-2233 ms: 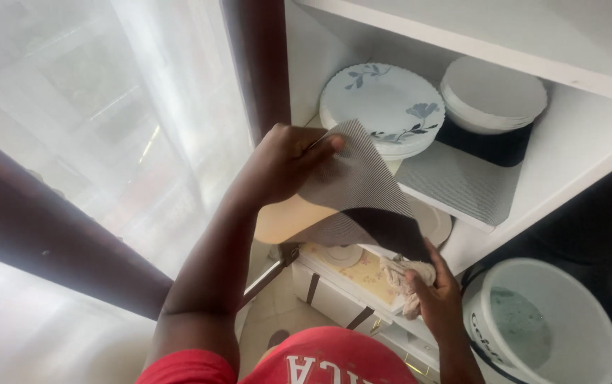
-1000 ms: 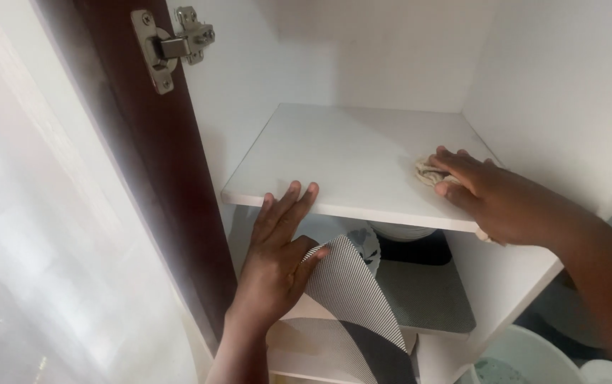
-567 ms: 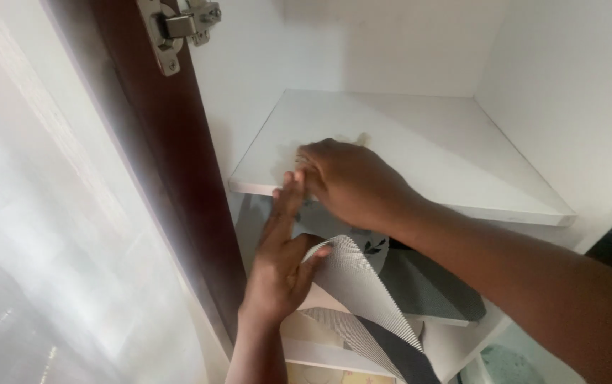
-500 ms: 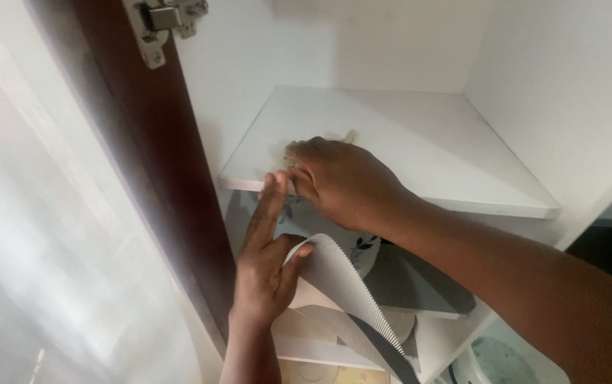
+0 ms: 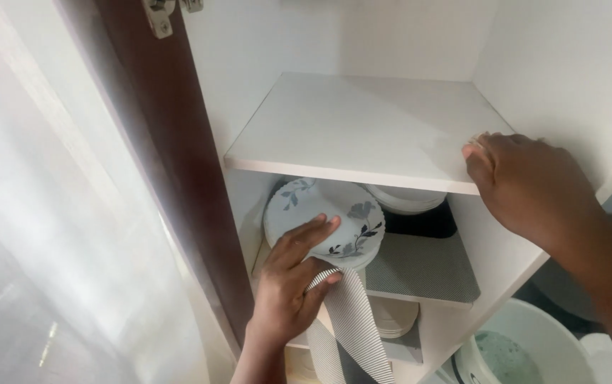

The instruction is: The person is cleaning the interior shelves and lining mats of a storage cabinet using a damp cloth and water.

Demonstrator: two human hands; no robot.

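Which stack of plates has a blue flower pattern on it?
The front-left stack of plates, beside the left hand, has blue flowers. The rear stack under the shelf looks plain white.

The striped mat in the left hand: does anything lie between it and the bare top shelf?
Nothing visible lies on the top shelf; the striped mat hangs below its front edge, held by the left hand.

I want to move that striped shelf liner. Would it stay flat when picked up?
Probably not: the striped liner droops limply from the left hand, so it looks floppy and light. Its ribbed surface likely grips rather than slips.
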